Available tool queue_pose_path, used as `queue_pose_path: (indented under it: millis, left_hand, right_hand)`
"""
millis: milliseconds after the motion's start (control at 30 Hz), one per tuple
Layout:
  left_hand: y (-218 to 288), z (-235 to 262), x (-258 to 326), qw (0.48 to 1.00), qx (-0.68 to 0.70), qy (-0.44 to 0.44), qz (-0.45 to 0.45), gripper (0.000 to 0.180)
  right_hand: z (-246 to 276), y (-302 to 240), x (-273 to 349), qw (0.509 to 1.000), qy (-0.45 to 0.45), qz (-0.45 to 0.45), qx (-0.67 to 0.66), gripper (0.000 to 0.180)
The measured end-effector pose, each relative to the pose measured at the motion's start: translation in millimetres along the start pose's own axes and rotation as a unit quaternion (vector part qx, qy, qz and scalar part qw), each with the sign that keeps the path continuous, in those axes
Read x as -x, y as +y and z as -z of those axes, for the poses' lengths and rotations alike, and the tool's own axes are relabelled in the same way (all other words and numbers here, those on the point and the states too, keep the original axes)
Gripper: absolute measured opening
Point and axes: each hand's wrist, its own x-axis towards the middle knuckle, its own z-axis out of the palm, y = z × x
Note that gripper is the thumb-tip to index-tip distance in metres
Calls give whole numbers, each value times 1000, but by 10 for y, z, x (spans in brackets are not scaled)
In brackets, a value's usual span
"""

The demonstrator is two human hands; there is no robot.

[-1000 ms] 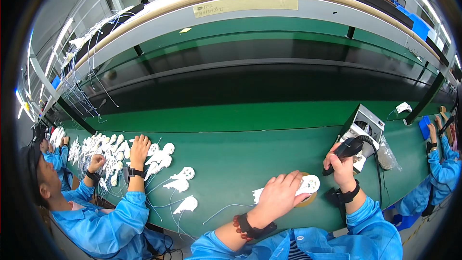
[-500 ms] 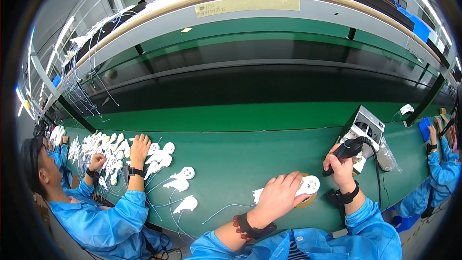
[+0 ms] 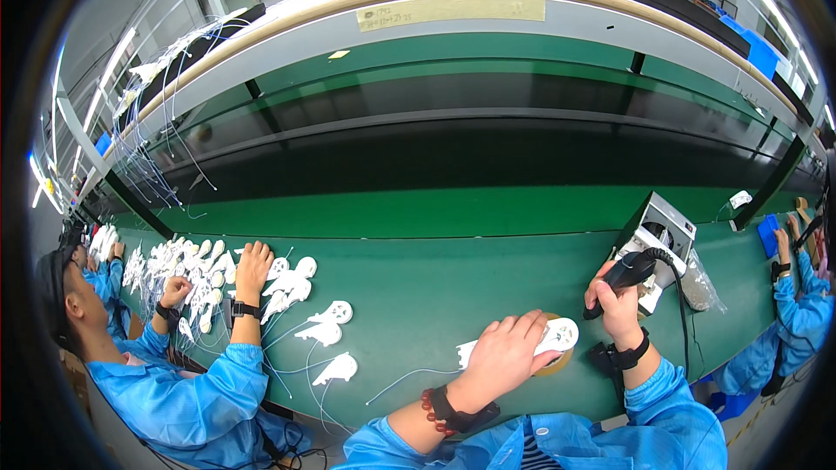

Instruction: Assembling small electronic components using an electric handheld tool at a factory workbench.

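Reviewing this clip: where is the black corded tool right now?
In the head view, right of centre, the black corded tool is in the person's right hand, in front of the grey metal box.

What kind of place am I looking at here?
Probably a factory assembly workshop: a long green workbench, a heap of similar white parts with thin cables on it, and matching blue smocks on the people working along its edge.

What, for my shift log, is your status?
Left hand on white part, covering much of it. Right hand gripping black corded tool. Metal-cased box beyond tool, not between hands.
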Motion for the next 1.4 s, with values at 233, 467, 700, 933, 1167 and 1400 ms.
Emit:
queue_pose_path:
  millis: [233,467,700,933,1167,1400]
  left_hand:
    - [5,-12,7,1000,-2,-8,5,57]
    - [12,-10,10,1000,3,-7,6,57]
    - [5,1,-6,1000,3,-4,3,57]
    - [-5,-11,1,1000,-1,-1,2,57]
    - [10,-8,3,1000,0,-3,3,56]
    - [6,-2,0,1000,2,-4,3,56]
  right_hand:
    - [-20,-19,5,1000,0,-1,2,22]
    - [-22,-25,5,1000,1,-2,0,21]
    - [-19,-33,-1,1000,2,-1,6,19]
    - [-16,-12,-1,1000,0,-6,-5,20]
    - [-5,11,16,1000,-1,0,-7,22]
    - [7,29,14,1000,-4,7,-6,22]
